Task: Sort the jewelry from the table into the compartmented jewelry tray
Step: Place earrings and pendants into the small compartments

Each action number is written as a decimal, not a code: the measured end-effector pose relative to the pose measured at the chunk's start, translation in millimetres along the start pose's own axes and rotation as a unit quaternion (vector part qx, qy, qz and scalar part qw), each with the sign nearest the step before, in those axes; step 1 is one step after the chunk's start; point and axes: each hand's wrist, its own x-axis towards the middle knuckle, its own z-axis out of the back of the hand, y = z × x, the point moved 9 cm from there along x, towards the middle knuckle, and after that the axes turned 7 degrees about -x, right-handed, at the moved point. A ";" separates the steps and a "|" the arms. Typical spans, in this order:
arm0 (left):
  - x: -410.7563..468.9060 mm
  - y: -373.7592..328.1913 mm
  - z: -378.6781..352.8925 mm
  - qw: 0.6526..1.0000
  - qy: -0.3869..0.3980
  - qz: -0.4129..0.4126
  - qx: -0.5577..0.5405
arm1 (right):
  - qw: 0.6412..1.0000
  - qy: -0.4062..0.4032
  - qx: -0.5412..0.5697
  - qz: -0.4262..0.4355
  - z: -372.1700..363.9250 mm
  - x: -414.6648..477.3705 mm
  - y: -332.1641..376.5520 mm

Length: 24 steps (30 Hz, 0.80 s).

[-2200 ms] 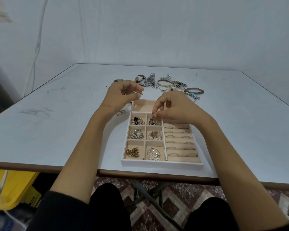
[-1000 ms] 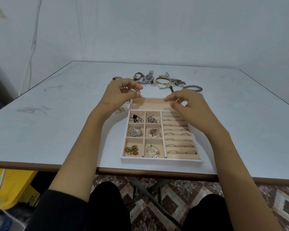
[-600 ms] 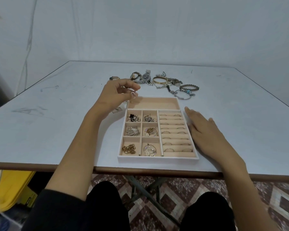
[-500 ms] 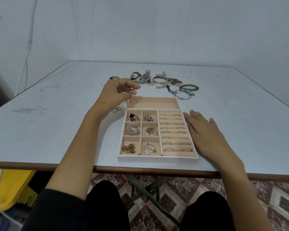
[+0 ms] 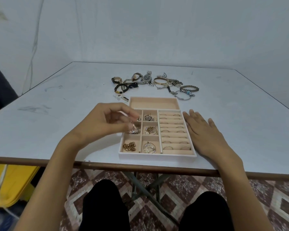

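My left hand (image 5: 107,125), pinching a small shiny piece (image 5: 131,126) too blurred to name, hangs over the jewelry tray's (image 5: 157,155) left column and blocks its far two cells. My right hand (image 5: 205,135) lies flat against the tray's right wall, perhaps touching it. Watches and bracelets (image 5: 155,82) crowd the table (image 5: 57,114) beyond. The long far compartment (image 5: 153,104) is reachable from above.

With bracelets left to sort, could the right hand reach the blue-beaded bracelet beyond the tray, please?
Probably yes: the right hand lies flat and empty; only bare table separates it from the bracelet.
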 end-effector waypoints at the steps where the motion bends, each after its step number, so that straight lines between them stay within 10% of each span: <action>1: -6.7 -1.8 -3.4 1.000 0.021 0.007 0.014 | 1.000 -0.001 0.002 -0.001 0.2 -0.3 0.2; 24: -15.3 -13.0 -16.2 0.962 0.052 -0.046 0.265 | 0.999 -0.030 0.027 -0.009 3.5 -2.1 1.1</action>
